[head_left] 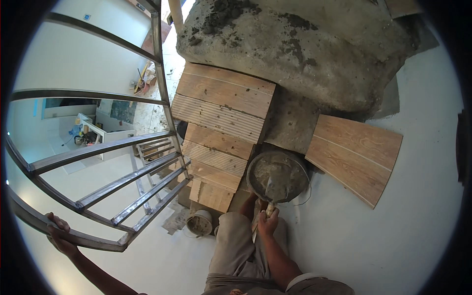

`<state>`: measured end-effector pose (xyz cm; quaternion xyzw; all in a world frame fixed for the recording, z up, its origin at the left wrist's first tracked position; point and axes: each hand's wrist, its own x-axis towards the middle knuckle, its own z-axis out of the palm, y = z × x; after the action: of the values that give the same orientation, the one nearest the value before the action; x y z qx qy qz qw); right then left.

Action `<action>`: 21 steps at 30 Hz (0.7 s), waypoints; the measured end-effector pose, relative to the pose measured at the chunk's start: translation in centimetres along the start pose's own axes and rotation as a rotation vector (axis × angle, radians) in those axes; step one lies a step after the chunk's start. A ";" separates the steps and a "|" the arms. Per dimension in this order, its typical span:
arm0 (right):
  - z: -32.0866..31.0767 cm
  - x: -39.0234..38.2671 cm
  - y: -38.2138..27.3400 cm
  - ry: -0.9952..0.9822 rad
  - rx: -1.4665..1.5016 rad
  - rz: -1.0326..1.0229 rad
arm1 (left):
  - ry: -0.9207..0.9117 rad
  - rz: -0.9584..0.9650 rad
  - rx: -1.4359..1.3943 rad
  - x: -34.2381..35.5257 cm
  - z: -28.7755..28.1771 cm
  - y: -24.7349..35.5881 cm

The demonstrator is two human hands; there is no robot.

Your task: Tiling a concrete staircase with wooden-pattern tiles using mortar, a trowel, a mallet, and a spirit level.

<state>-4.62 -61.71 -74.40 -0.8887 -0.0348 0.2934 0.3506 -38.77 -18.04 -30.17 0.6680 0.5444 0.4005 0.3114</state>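
My left hand (60, 230) is wrapped around the lower bar of a metal stair railing (103, 196) at the left. In my right hand (268, 222) is the pale handle of a trowel (270, 210), low in the middle of the view. The trowel's blade points away from me, over a round dark bucket (249, 172). Grey wet mortar (291, 172) lies inside the bucket, smeared up its walls. The bucket stands just ahead of my feet, beside the wood-look tiled steps (216, 137).
A large cement-crusted surface (295, 54) with loose mortar clumps spans the top. Two wood-look tiles (356, 155) lie at the right against the white wall (393, 236). A small bucket (199, 223) stands by the lower steps. Beyond the railing is a cluttered room with a white counter (98, 132).
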 end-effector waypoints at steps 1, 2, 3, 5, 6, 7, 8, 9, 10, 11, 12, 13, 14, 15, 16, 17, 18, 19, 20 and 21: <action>-0.5 0.3 -0.9 0.003 -0.013 -0.014 | -0.005 0.015 0.000 -0.1 0.0 -0.1; -0.8 0.8 -1.9 -0.001 0.005 -0.082 | -0.007 0.031 0.000 -0.2 0.0 -0.2; -1.0 1.3 -3.0 -0.007 0.022 -0.152 | -0.006 0.022 0.006 -0.3 -0.3 -0.1; -1.5 2.9 -6.3 0.006 0.001 -0.275 | -0.018 0.028 0.023 -0.6 -0.1 0.2; -1.4 3.9 -7.9 0.022 -0.008 -0.377 | -0.050 0.041 0.050 -0.8 0.2 0.3; -1.3 5.3 -9.0 0.019 -0.014 -0.399 | -0.019 0.052 0.057 -1.3 1.6 0.4; -1.2 6.8 -10.0 -0.021 -0.070 -0.434 | -0.002 0.051 0.051 -1.9 2.0 0.0; -0.8 8.3 -11.1 -0.061 -0.124 -0.469 | 0.119 -0.040 0.155 -2.4 2.1 -0.4; 0.0 10.0 -13.3 -0.070 -0.122 -0.555 | 0.235 -0.131 0.260 -2.6 2.4 -0.6; 1.0 11.7 -16.2 -0.080 -0.119 -0.639 | 0.296 -0.151 0.203 -2.7 3.5 0.1; 2.1 13.0 -19.3 -0.103 -0.127 -0.643 | 0.307 -0.148 0.206 -2.7 3.5 0.3; 3.5 14.4 -22.1 -0.124 -0.132 -0.644 | 0.316 -0.152 0.173 -3.1 3.2 0.5; 5.0 16.5 -23.7 -0.144 -0.151 -0.709 | 0.321 -0.151 0.136 -3.1 3.0 0.5; 6.6 18.5 -25.2 -0.167 -0.172 -0.773 | 0.332 -0.144 0.134 -3.3 3.4 0.8; 8.1 20.2 -27.3 -0.177 -0.141 -0.846 | 0.343 -0.137 0.137 -3.4 3.5 0.9; 8.9 22.1 -29.4 -0.167 -0.133 -0.921 | 0.323 -0.161 0.083 -3.9 2.9 -0.5; 10.6 23.5 -31.2 -0.168 -0.130 -0.926 | 0.400 -0.118 0.100 -3.7 4.8 0.2; 11.8 25.0 -32.8 -0.281 -0.157 -0.859 | 0.396 -0.114 0.100 -3.3 5.2 0.3; 12.7 26.2 -34.3 -0.394 -0.182 -0.787 | 0.384 -0.107 0.097 -3.5 4.9 0.5; 13.1 27.3 -35.5 -0.387 -0.181 -0.779 | 0.369 -0.101 0.092 -3.8 4.6 0.5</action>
<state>15.91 -19.85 -72.79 -0.7651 -0.4576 0.2961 0.3428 -34.85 -21.72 -32.75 0.5683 0.6429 0.4749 0.1953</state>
